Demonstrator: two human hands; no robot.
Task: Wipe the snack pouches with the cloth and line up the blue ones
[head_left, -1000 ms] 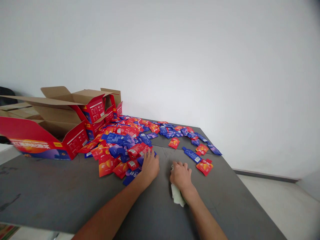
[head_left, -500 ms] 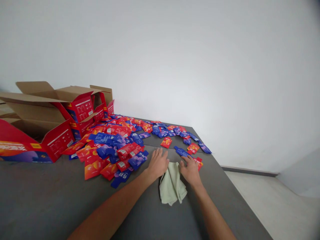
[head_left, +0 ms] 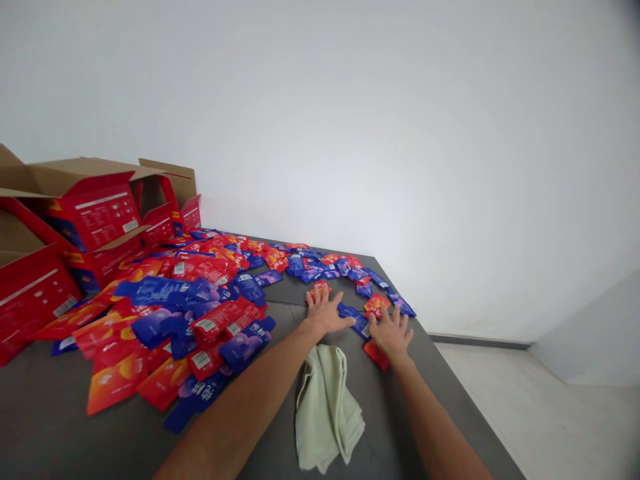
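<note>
The far red packet (head_left: 320, 287) lies partly under the fingers of your left hand (head_left: 325, 316), a blue packet (head_left: 356, 323) lies between your hands, and the near red packet (head_left: 376, 356) shows from beneath your right hand (head_left: 391, 331), with an orange packet (head_left: 376, 303) just ahead of it. Half a second ago both hands were beside the cloth (head_left: 327, 413); now they are past it, and it lies loose on the bench (head_left: 285, 317) behind them, which leaves both free for the packets. Each hand is palm down with fingers spread, gripping nothing; whether the fingertips press or only hover, I cannot tell. The pile (head_left: 210, 267) is to your left, the boxes (head_left: 107, 213) beyond it.
</note>
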